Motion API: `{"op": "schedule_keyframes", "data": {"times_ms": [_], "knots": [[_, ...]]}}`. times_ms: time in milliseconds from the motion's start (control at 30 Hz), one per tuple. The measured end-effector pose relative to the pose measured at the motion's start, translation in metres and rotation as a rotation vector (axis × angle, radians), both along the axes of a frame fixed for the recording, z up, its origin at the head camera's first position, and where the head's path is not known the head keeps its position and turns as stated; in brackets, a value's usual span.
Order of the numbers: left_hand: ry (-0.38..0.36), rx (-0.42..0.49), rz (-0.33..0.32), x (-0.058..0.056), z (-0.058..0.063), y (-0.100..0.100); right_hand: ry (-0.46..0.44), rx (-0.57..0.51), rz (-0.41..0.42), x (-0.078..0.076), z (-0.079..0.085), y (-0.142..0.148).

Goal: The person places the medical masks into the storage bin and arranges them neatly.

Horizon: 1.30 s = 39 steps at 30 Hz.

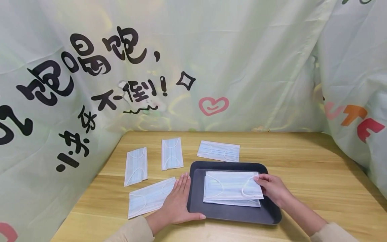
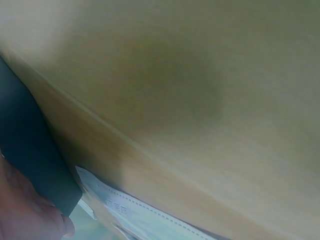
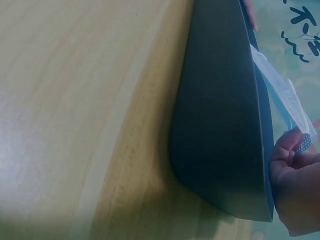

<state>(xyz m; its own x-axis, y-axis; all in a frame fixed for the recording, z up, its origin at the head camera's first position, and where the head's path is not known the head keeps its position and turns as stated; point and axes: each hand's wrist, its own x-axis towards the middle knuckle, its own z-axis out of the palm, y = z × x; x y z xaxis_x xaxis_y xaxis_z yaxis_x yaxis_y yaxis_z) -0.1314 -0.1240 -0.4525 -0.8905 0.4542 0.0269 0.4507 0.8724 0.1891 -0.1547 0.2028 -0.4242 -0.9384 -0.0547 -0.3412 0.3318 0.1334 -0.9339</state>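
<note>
We log a pale blue pleated mask (image 1: 232, 185) over the dark tray (image 1: 232, 215), above a lower mask (image 1: 239, 203) whose near edge peeks out beneath it. Long axis of the upper mask runs left to right, roughly along the tray's own long side, the right end dipping a little nearer to us; its white ear loops face up, one towards each short end. From the right wrist we see the held end raised above the rim.

Hands: the right hand (image 1: 273, 188) pinches the mask's right end between thumb and fingers, reaching over the tray's right side. The left hand (image 1: 178, 205) is spread, fingers straight along the tray's left wall, thumb out towards the near left corner.

Around on the wooden tabletop (image 1: 317, 174) we count four more masks. The near-left mask (image 1: 148, 200) lies on a slant, right end farther away, partly hidden by the left hand; we cannot tell whether they touch. The far-left mask (image 1: 136, 167) and the middle mask (image 1: 172, 153) point away from us lengthwise. The back mask (image 1: 218, 151) lies crosswise just behind the tray's far rim.

In the way: the left hand covers part of the tray's left rim. Behind, we note a pale cloth (image 1: 242, 60) with black lettering and a pink heart (image 1: 213, 106)
</note>
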Motion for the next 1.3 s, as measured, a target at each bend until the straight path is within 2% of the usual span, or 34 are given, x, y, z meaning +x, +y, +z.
{"op": "schedule_keyframes", "data": {"times_ms": [233,500,767,1033,1300], "knots": [[0.003,-0.003,0.001,0.001,0.000,0.000,-0.007,0.040,0.003,-0.005,-0.002,-0.003],[0.003,0.001,0.003,0.001,0.001,0.000,0.037,0.263,0.011,-0.007,-0.003,-0.007],[-0.014,0.000,0.008,0.001,0.000,0.000,0.100,0.373,0.031,-0.008,0.002,-0.010],[-0.013,-0.003,0.010,0.002,0.001,0.001,0.160,0.534,0.100,-0.011,0.007,-0.009],[-0.002,-0.003,0.007,0.002,0.001,0.001,0.158,0.678,0.208,-0.011,0.019,-0.007]]}}
